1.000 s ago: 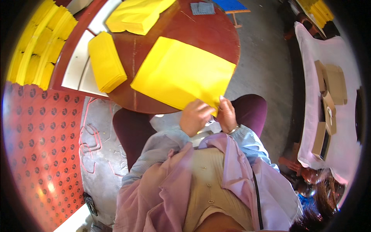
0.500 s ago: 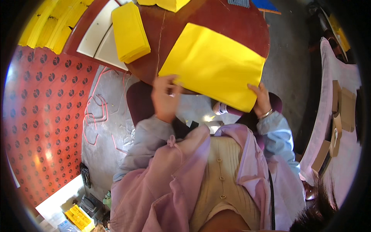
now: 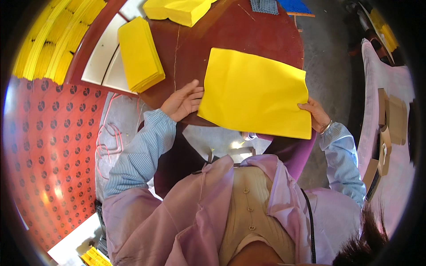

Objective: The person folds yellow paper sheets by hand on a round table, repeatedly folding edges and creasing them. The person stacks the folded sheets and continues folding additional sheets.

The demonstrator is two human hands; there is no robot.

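Head view, yellow sheet (image 3: 255, 91) btwn 2 hands, left hand (image 3: 182, 101) gripping its edge, right hand (image 3: 316, 115) gripping opposite corner

The person is wearing a pale lilac jacket hanging open over a cream ribbed cardigan closing with a row of small round buttons. Blue-and-white pinstriped shirt sleeves with gathered cuffs are covering both forearms. A thin bracelet is circling the wrist of the right hand (image 3: 317, 114), and the left hand (image 3: 182, 101) is showing bare
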